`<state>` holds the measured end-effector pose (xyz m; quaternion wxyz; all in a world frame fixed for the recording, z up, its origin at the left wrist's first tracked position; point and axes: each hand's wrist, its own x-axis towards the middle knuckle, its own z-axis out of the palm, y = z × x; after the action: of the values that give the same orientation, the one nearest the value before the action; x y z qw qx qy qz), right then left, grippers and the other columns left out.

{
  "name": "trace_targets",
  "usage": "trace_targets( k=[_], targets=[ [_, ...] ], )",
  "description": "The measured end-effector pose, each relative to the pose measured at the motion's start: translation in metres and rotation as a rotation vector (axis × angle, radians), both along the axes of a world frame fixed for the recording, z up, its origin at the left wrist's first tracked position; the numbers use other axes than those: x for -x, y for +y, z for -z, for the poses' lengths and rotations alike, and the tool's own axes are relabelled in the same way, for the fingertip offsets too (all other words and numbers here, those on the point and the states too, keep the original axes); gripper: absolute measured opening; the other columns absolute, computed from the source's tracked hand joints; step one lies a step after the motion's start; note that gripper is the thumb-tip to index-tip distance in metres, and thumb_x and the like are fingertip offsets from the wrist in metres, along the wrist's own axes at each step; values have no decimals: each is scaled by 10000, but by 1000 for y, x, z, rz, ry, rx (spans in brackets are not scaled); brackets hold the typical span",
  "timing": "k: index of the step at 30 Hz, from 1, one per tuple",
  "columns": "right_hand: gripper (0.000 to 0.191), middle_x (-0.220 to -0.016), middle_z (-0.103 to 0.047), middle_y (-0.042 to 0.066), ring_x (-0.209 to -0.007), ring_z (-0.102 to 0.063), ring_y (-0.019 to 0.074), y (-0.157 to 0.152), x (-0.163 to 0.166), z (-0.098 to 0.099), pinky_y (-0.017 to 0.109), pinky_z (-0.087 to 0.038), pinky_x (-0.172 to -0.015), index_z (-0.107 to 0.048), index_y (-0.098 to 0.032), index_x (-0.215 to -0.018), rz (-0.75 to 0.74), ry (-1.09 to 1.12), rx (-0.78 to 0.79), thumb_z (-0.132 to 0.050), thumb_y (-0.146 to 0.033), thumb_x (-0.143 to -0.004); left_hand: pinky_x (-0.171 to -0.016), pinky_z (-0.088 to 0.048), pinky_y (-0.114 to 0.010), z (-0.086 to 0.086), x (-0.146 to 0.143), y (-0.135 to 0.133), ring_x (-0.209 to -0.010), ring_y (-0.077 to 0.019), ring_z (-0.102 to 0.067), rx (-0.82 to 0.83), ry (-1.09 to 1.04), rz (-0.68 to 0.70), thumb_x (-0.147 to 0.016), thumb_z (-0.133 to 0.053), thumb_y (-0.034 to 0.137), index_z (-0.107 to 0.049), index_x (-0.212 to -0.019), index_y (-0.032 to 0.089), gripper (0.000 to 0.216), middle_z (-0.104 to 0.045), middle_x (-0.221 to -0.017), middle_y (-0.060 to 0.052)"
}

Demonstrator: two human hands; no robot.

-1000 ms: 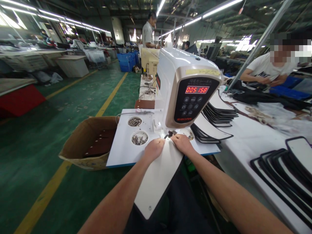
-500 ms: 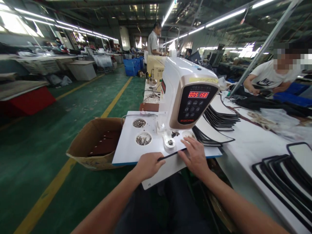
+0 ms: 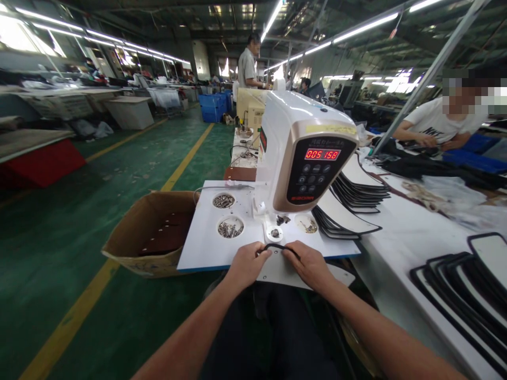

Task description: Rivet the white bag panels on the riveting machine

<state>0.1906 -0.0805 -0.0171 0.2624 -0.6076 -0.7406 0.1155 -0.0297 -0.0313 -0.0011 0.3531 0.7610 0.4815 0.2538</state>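
My left hand (image 3: 247, 264) and my right hand (image 3: 311, 265) both grip a flat white panel with a black rim (image 3: 279, 266), held at the front edge of the white machine table (image 3: 202, 248). The panel's rounded black end points at the round anvil (image 3: 274, 233) under the head of the white and gold riveting machine (image 3: 303, 153). The display reads 005 158. Two round cups of small metal parts (image 3: 229, 227) sit in the table left of the machine, and a third cup (image 3: 307, 224) lies to its right.
An open cardboard box (image 3: 148, 232) with dark pieces stands on the green floor at the left. Stacks of black-rimmed white panels (image 3: 348, 203) lie right of the machine, more at far right (image 3: 467, 279). A seated person (image 3: 439, 119) works at the right; another stands behind.
The panel has been pulled back from under the machine head and turned, so a different rounded end now faces the anvil. Both hands moved toward me with it.
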Motion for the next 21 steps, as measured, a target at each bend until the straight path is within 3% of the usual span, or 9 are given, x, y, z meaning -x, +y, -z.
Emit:
trace_targets(
  k=[4,7,14,21],
  targets=[
    [370,-861,-692,10,-799,-614,176,19,10,1,271,-367,-696,-648,-241,-898,209,13,-12,-399,-503,-979,-634,-315,-254,6,-27,15,-673,-123,-498,27,-103,-100,-871,-447,502,-556,-680,187,385,-564,-652,33],
    [400,-814,-691,10,-774,-603,172,37,6,-2,266,-336,-666,-642,-235,-841,261,12,-19,-394,-520,-973,-608,-276,-263,8,-36,32,-634,-111,-444,-24,-103,-150,-882,-416,510,-462,-614,183,425,-480,-593,44],
    [415,-722,-654,12,-697,-524,145,66,5,-5,262,-274,-625,-603,-206,-695,273,34,41,-444,-500,-939,-585,-217,-289,18,-39,57,-589,-102,-381,-45,-50,-179,-876,-404,471,-360,-560,190,425,-382,-550,47],
    [470,-611,-564,8,-618,-453,128,71,1,-2,265,-254,-592,-487,-184,-570,227,123,177,-425,-482,-928,-564,-199,-293,22,-40,65,-559,-102,-344,16,-22,-160,-833,-432,465,-357,-519,192,423,-305,-528,44]
  ],
)
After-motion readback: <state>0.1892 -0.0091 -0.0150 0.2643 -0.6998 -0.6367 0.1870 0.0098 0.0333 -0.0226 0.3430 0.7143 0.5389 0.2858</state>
